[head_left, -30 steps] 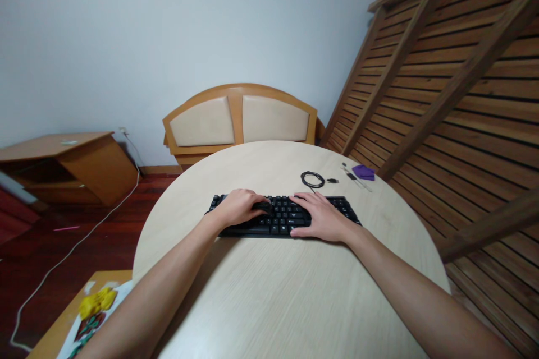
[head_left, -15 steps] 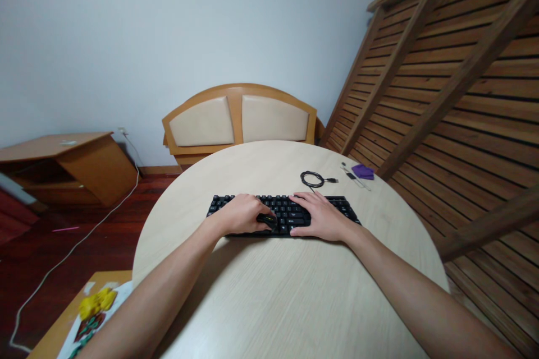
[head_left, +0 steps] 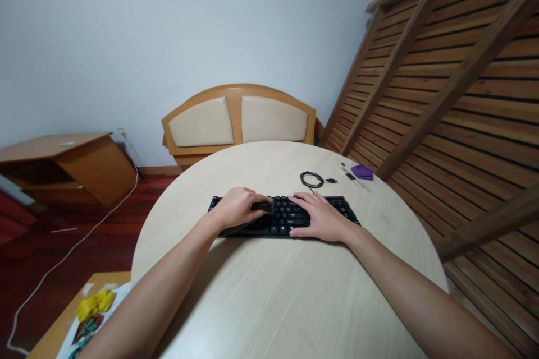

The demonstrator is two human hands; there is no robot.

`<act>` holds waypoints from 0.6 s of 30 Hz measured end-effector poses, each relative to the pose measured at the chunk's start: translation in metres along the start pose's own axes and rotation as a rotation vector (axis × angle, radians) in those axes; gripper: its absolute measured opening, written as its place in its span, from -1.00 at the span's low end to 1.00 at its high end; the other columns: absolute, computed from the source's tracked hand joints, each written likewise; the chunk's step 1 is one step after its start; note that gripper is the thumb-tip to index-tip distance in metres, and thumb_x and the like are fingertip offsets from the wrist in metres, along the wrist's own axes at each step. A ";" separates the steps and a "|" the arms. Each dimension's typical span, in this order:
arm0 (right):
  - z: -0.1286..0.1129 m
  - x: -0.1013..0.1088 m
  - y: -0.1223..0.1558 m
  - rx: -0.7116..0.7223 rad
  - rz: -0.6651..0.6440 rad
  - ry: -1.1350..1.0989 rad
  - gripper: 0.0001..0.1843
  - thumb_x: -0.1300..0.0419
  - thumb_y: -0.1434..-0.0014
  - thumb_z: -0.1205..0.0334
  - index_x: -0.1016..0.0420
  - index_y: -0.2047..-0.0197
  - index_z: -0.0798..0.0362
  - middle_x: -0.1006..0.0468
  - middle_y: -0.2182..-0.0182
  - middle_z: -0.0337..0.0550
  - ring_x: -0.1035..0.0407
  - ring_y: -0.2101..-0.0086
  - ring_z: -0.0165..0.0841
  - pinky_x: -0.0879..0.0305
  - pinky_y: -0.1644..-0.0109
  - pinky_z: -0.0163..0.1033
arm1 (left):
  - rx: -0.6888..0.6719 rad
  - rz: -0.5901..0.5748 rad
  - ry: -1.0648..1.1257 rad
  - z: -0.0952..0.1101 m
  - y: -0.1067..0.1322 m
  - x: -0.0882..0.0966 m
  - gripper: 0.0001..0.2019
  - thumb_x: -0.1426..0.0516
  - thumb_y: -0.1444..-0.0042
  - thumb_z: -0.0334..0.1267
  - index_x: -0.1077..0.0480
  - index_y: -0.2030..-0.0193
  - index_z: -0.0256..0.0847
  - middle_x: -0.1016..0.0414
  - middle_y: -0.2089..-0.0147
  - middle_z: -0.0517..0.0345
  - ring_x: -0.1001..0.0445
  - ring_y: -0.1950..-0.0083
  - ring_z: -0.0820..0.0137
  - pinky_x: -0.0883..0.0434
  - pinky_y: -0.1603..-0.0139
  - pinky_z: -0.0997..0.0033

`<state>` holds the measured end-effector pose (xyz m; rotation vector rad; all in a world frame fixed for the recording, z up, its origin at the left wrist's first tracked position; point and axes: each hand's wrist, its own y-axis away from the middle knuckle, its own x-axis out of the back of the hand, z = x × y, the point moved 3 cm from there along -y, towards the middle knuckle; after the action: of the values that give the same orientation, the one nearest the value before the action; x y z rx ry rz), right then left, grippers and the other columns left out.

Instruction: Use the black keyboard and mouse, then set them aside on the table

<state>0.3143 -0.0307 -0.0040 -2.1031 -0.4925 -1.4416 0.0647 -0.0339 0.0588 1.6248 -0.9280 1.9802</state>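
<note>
A black keyboard (head_left: 295,216) lies across the middle of the round pale table (head_left: 273,291). My left hand (head_left: 236,207) rests on the keyboard's left half, with its fingers curled around a small dark thing (head_left: 263,206), possibly a cloth, that presses on the keys. My right hand (head_left: 318,216) lies flat on the keys right of centre, fingers stretched out and holding nothing, with the thumb at the keyboard's near edge. Much of the left half of the keys is hidden under my left hand.
Behind the keyboard lie a coiled black cable (head_left: 314,180), a purple cloth (head_left: 362,171) and a thin pen-like item (head_left: 356,178). A padded wooden chair back (head_left: 238,118) stands beyond the table. Slatted wood panels (head_left: 442,101) lean at the right. A low cabinet (head_left: 63,165) stands at the left.
My left hand slid toward the keyboard's near edge with the dark thing, then back up to the far rows. My right hand has stayed put.
</note>
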 end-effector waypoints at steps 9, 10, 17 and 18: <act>-0.001 0.000 0.001 -0.005 -0.005 -0.032 0.06 -0.24 0.02 -0.45 -0.20 -0.41 -0.07 -0.25 -0.33 0.07 -0.10 -0.30 0.08 0.21 -0.41 0.33 | 0.135 0.125 -0.034 -0.019 -0.020 -0.044 -0.69 -0.14 -0.30 -0.21 -0.48 -0.15 -0.08 -0.62 -0.02 0.07 -0.60 0.00 0.24 -0.49 -0.01 0.29; -0.001 0.001 0.002 -0.005 -0.003 -0.032 0.06 -0.24 0.02 -0.45 -0.20 -0.41 -0.07 -0.25 -0.33 0.07 -0.10 -0.30 0.08 0.21 -0.41 0.33 | 0.136 0.115 -0.036 -0.019 -0.021 -0.046 -0.70 -0.14 -0.30 -0.20 -0.49 -0.14 -0.09 -0.62 -0.01 0.06 -0.60 0.02 0.24 -0.50 0.00 0.29; -0.003 0.002 0.001 -0.013 0.000 -0.014 0.07 -0.22 0.02 -0.48 -0.22 -0.40 -0.02 -0.26 -0.32 0.10 -0.11 -0.30 0.07 0.23 -0.42 0.32 | 0.069 0.035 -0.046 -0.004 -0.016 -0.037 -0.70 -0.16 -0.28 -0.20 -0.50 -0.12 -0.11 -0.64 0.04 0.03 -0.61 0.06 0.23 -0.50 0.05 0.31; -0.003 0.001 0.001 -0.012 -0.003 -0.011 0.07 -0.22 0.02 -0.48 -0.22 -0.40 -0.01 -0.26 -0.33 0.11 -0.11 -0.30 0.06 0.21 -0.42 0.31 | 0.050 0.027 -0.048 -0.002 -0.015 -0.035 -0.70 -0.16 -0.28 -0.20 -0.50 -0.12 -0.11 -0.64 0.05 0.02 -0.61 0.08 0.23 -0.50 0.06 0.31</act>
<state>0.3130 -0.0336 -0.0021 -2.1215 -0.4923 -1.4392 0.0821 -0.0185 0.0280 1.7029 -0.9295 2.0053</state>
